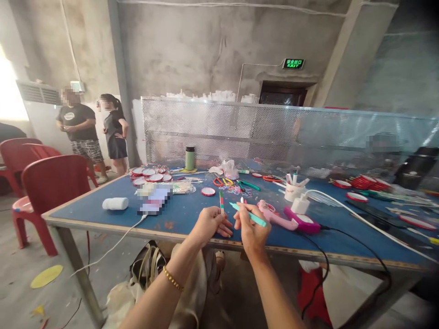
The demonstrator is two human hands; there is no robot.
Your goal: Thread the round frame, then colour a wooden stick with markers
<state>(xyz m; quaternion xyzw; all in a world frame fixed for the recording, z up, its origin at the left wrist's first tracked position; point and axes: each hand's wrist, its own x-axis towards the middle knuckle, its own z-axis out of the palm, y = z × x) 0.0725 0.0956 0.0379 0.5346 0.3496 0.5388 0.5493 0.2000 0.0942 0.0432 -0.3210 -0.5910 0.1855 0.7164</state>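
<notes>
Both hands meet at lower centre, above the tabletop (85, 208) edge: left hand (209, 224) pinches a small red-green stick (221, 202) upright (easier to work on), right hand (252, 230) closed around a teal pen (248, 214), tip angled toward it.

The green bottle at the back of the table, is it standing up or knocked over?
Upright. The green bottle stands on its base on the blue table, dark cap on top, near the mesh screen.
</notes>
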